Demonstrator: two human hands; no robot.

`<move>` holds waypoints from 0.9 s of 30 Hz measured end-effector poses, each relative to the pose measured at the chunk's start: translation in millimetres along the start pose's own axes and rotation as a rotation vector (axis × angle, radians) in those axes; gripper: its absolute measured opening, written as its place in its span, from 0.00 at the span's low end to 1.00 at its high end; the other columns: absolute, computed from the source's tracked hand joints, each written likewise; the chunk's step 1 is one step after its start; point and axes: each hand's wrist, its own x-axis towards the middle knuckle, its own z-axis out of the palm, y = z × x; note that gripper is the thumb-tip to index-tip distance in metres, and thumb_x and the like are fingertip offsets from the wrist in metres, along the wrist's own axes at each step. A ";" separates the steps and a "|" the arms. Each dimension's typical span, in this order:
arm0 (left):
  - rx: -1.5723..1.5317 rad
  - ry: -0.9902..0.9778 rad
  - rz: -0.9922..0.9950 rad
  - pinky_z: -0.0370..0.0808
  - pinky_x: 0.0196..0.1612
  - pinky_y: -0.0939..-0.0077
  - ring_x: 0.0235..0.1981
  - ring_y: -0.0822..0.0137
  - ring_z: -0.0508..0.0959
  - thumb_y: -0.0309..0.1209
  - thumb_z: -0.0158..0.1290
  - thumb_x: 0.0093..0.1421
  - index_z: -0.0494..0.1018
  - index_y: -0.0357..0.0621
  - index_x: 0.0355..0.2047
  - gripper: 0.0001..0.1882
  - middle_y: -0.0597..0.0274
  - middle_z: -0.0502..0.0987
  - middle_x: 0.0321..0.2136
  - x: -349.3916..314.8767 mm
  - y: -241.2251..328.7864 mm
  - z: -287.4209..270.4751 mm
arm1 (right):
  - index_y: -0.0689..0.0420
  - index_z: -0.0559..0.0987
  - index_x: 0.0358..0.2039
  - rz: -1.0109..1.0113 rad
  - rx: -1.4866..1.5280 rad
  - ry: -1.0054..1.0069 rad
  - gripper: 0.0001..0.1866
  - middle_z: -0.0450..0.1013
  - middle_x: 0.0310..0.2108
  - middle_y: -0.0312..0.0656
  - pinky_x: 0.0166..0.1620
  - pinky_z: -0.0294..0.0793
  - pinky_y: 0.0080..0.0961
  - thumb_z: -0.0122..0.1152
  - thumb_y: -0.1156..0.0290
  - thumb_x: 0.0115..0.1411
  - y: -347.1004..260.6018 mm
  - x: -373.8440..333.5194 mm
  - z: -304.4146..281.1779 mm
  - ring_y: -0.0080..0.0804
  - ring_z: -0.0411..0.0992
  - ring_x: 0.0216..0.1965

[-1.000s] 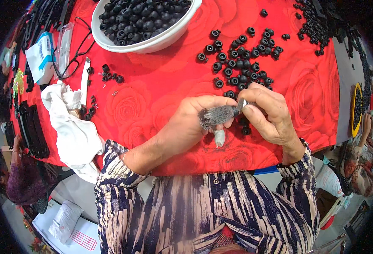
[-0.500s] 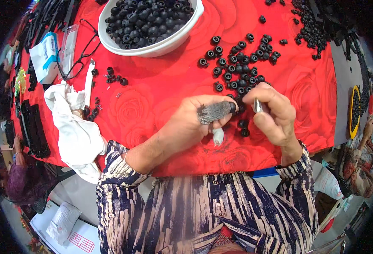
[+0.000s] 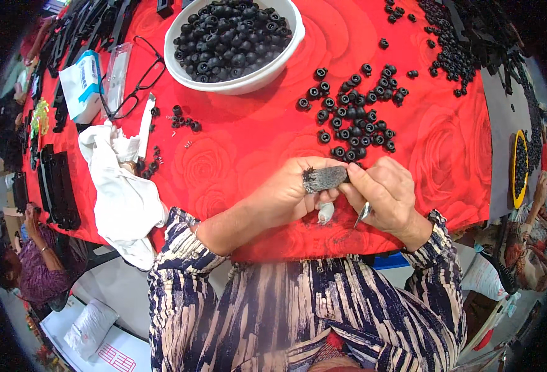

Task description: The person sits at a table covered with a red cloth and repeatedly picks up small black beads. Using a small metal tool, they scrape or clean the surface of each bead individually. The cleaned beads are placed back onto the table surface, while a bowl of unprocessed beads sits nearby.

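Note:
My left hand (image 3: 289, 192) is closed, its thumb in a worn grey frayed cover (image 3: 326, 179) and another finger in a white wrap (image 3: 326, 213). At the tip of that thumb it pinches a small black part, mostly hidden by fingers. My right hand (image 3: 385, 195) meets it there, thumb and forefinger on the same spot. A small metal blade (image 3: 363, 212) sticks out of the right hand's grip, pointing down toward me. Just beyond both hands lies a loose group of round black plastic parts (image 3: 355, 121) with hollow ends.
A white bowl (image 3: 236, 87) heaped with similar black parts stands at the back. Glasses (image 3: 124, 102), a white cloth (image 3: 121, 204), a white-and-blue packet (image 3: 81, 87) and tiny springs lie left on the red tablecloth (image 3: 447, 161). More parts pile up far right. Other people sit at both sides.
My right hand has come left and down to meet the left hand. Its blade now points downward. The view has shifted slightly, and parts formerly beside the hands now appear beyond them.

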 end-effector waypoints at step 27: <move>1.468 0.647 1.298 0.71 0.40 0.75 0.35 0.66 0.74 0.14 0.51 0.43 0.69 0.38 0.50 0.30 0.58 0.75 0.35 -0.5 133.4 20.0 | 0.59 0.72 0.26 0.102 0.026 0.106 0.10 0.64 0.19 0.42 0.21 0.64 0.32 0.59 0.83 0.41 26.4 -2.0 11.2 0.39 0.65 0.19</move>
